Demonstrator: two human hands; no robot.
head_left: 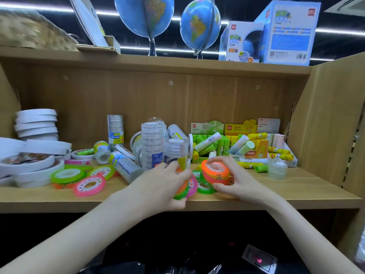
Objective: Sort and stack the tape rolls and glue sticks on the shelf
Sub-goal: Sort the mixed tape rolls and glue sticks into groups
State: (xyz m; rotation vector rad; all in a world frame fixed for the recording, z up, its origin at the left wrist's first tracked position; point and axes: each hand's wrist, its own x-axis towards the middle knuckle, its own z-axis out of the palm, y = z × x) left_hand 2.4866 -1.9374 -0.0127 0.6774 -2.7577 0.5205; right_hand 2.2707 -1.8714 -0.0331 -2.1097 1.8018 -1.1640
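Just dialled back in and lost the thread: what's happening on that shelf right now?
A person is gathering the flat neon tape rolls at the wooden shelf's front edge. The left hand grips a few on edge, and the right hand holds a small orange-topped stack. More neon rolls lie loose at left, and glue sticks remain jumbled behind.

This is a stationery shop. A wooden display shelf point(256, 196) carries loose tape rolls point(68, 176) and retail cartons of glue sticks point(207, 143), while globes point(200, 24) and boxed globe packages point(288, 32) stand on the shelf above
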